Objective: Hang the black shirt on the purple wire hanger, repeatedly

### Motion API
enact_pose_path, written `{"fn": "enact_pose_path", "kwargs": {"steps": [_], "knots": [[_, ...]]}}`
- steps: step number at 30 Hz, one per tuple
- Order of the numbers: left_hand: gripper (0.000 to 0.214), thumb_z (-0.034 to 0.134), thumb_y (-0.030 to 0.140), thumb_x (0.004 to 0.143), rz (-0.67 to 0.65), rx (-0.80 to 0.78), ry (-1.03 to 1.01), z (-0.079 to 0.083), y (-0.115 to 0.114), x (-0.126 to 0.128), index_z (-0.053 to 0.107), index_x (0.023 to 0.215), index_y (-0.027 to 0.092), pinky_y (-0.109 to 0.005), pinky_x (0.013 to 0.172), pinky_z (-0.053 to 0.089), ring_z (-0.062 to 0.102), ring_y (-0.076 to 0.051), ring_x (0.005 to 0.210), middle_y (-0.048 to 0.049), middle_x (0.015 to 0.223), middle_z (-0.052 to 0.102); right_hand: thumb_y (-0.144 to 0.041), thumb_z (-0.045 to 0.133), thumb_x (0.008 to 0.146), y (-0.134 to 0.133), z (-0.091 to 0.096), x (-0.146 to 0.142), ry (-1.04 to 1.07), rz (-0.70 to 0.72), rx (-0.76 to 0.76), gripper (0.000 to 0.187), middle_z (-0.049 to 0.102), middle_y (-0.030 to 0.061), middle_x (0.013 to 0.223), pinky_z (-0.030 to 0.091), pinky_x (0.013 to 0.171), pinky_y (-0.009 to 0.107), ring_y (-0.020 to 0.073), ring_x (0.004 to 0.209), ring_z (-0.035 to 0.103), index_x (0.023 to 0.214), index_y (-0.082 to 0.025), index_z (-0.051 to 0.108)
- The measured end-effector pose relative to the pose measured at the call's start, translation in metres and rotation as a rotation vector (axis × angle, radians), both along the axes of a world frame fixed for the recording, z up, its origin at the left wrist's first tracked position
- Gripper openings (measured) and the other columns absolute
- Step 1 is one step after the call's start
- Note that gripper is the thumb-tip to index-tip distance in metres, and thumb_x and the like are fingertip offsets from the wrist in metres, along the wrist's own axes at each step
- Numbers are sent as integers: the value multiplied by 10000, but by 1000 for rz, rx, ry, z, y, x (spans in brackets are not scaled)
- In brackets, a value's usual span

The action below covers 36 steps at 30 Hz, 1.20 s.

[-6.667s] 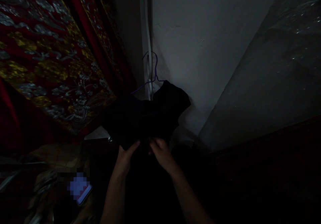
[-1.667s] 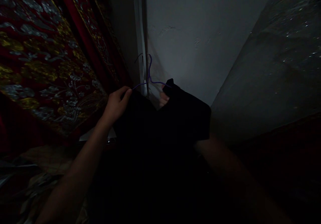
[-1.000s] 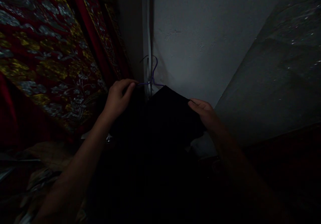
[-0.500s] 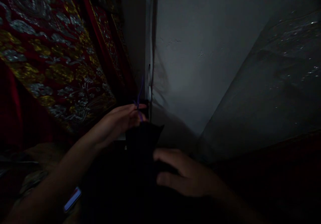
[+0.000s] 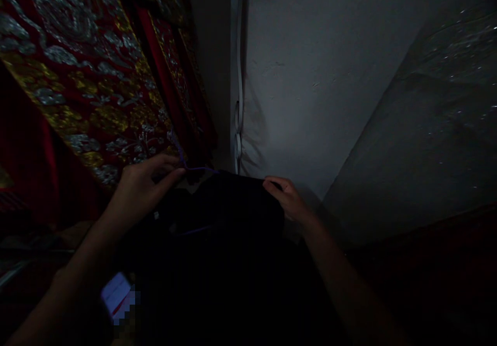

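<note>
A black garment (image 5: 229, 216) hangs on a thin purple hanger (image 5: 194, 169) in a dim corner. My left hand (image 5: 142, 188) is closed on the hanger near its hook, at the garment's upper left. My right hand (image 5: 289, 201) grips the garment's upper right edge with curled fingers. The lower part of the garment is lost in shadow.
Red cloth with gold and silver embroidery (image 5: 77, 77) hangs at the left. A white cable (image 5: 238, 103) runs down the corner of the pale wall (image 5: 310, 87). A dark glittery fabric (image 5: 427, 129) fills the right. A lit phone screen (image 5: 116, 294) shows at lower left.
The hanger has come down from its high spot by the cable. My left hand moved left and lower with it; my right hand went from the garment's front to its upper right edge.
</note>
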<state>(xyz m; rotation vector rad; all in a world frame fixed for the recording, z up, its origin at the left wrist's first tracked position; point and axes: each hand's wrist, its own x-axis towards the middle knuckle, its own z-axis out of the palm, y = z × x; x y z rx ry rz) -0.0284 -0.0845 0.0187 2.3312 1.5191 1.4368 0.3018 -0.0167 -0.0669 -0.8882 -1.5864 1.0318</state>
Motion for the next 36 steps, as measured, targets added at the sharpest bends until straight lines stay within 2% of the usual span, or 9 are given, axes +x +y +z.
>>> {"fn": "enact_pose_path", "kwargs": {"steps": [3, 6, 8, 10, 14, 18, 25, 31, 36], "knots": [[163, 674, 314, 910, 153, 451, -98, -8, 10, 20, 705, 1051, 237, -344, 875, 528, 683, -229, 959, -52, 1025, 736, -654, 831, 638, 11, 28, 3, 271, -203, -50, 504, 725, 9, 752, 530, 656, 282, 186, 703, 666, 858, -211, 734], [133, 606, 186, 933, 115, 709, -99, -32, 9, 40, 692, 1024, 233, -334, 856, 520, 672, -200, 888, -39, 939, 724, -615, 883, 576, 28, 54, 11, 395, -301, -67, 512, 754, 14, 765, 577, 757, 316, 214, 775, 722, 863, -219, 731], [205, 564, 152, 949, -12, 582, -1, -57, 10, 55, 674, 1099, 239, -300, 794, 532, 685, -174, 816, -26, 934, 737, -604, 885, 584, 36, 60, 18, 437, -311, -89, 498, 768, 26, 786, 598, 789, 346, 239, 807, 745, 858, -221, 722], [279, 531, 188, 979, -102, 273, 96, -85, 15, 70, 627, 1235, 247, -286, 757, 552, 716, -175, 816, -33, 1002, 756, -602, 879, 604, 37, 57, 23, 469, -302, -110, 488, 781, 40, 819, 613, 794, 372, 262, 836, 757, 863, -222, 715], [239, 520, 324, 1003, -69, -158, 209, -137, 29, 91, 645, 1183, 228, -334, 759, 586, 737, -235, 885, -77, 1047, 742, -602, 862, 637, 34, 44, 25, 500, -335, -69, 486, 790, 59, 906, 617, 850, 387, 275, 935, 757, 904, -224, 715], [191, 540, 329, 992, -11, -156, 151, -163, 33, 99, 665, 1070, 207, -376, 812, 587, 702, -252, 928, -108, 1069, 679, -639, 823, 678, 45, 50, 22, 454, -313, 7, 500, 786, 80, 956, 613, 876, 400, 283, 1001, 743, 923, -217, 714], [180, 568, 334, 974, 138, -122, 24, -163, 22, 106, 653, 1064, 204, -420, 855, 570, 665, -270, 971, -124, 1138, 616, -647, 795, 712, 42, 52, 34, 540, -372, 73, 528, 779, 75, 1024, 601, 922, 395, 283, 1097, 717, 1000, -212, 710], [86, 580, 258, 956, -76, -175, -239, -191, 4, 112, 622, 1025, 228, -354, 856, 558, 682, -220, 945, -58, 986, 678, -593, 785, 745, 27, 16, 53, 562, -432, -77, 503, 756, 78, 1146, 558, 990, 400, 267, 1177, 679, 1069, -214, 718], [715, 766, 334, 836, 71, -210, -766, -232, -23, 136, 397, 1445, 267, -331, 888, 580, 703, -206, 1002, -66, 1107, 668, -482, 710, 832, -5, -36, 30, 476, -743, 145, 437, 661, 69, 1330, 423, 1134, 412, 236, 1291, 580, 1183, -227, 661]]}}
